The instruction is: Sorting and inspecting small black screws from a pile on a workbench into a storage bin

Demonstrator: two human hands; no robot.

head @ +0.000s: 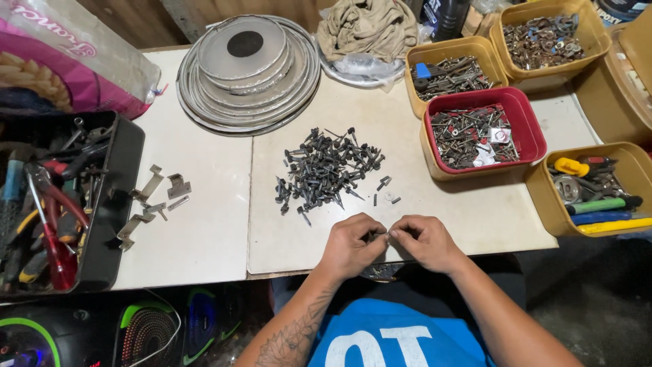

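A small dark screw sits pinched between the two hands at the lower middle of the frame, just over the near edge of the bench. The left hand has its grip closed on one end with fingertips, and the right hand closes its fingertips on the other end, where a small pale piece, perhaps a washer, seems to meet the screw; it is too small to tell for sure. To do this well, I judge the fingers should hold light and square, keep the screw level, and work close above the bench so that a dropped part lands near.

Just above the hands lies a loose pile of dark screws, with a few stray bits to its right. Toward the right of the frame stand a red tub of mixed hardware and tan tubs, one at lower right holding screwdrivers. At upper middle rests a stack of round metal lids with a crumpled cloth beside it. Left of the pile lie bent metal brackets, and at far left a black tool tray holds pliers.
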